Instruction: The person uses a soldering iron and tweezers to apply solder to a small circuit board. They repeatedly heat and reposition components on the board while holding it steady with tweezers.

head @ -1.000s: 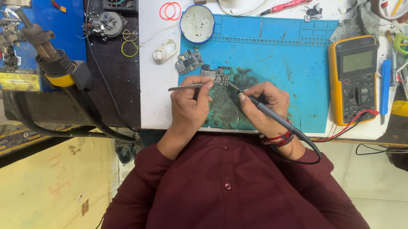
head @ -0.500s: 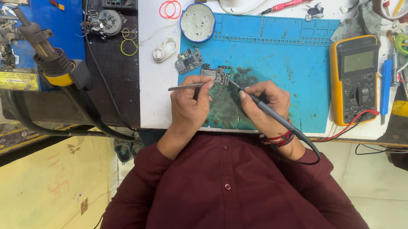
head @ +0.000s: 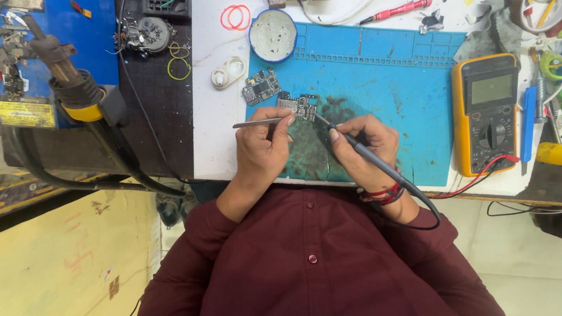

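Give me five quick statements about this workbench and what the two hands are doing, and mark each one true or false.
1. The right hand holds a dark soldering iron like a pen. True.
2. The left hand is empty. False: it holds thin metal tweezers.
3. A yellow multimeter lies on the right part of the blue mat. True.
4. The small circuit board under the tool tips lies on the black surface to the left. False: it lies on the blue mat.
5. The red-handled screwdriver is in the right hand. False: it lies untouched at the far edge of the bench.
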Available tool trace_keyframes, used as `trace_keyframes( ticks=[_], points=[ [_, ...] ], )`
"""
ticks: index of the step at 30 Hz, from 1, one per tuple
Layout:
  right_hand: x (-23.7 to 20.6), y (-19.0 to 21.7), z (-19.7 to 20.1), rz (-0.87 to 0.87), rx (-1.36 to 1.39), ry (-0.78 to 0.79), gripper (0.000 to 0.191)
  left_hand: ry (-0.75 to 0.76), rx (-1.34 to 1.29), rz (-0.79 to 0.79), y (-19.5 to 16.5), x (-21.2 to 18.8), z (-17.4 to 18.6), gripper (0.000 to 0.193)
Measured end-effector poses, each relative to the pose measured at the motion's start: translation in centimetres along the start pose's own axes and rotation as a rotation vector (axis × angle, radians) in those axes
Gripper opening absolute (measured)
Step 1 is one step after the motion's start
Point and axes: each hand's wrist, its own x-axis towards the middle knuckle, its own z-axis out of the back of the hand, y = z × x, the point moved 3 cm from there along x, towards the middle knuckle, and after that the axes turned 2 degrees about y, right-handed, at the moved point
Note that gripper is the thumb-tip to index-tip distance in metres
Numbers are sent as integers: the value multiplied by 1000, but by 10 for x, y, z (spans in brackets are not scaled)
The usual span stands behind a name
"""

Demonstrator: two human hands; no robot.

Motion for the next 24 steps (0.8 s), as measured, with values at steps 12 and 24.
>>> trace_keyframes(
  ticks=[12, 24],
  points=[
    [2, -3, 0, 7, -7, -13, 9, -4, -1, 21, 3, 3, -3, 8],
    [6, -3, -1, -12, 1, -11, 9, -14, 34, 3, 4, 5, -2, 8]
  ],
)
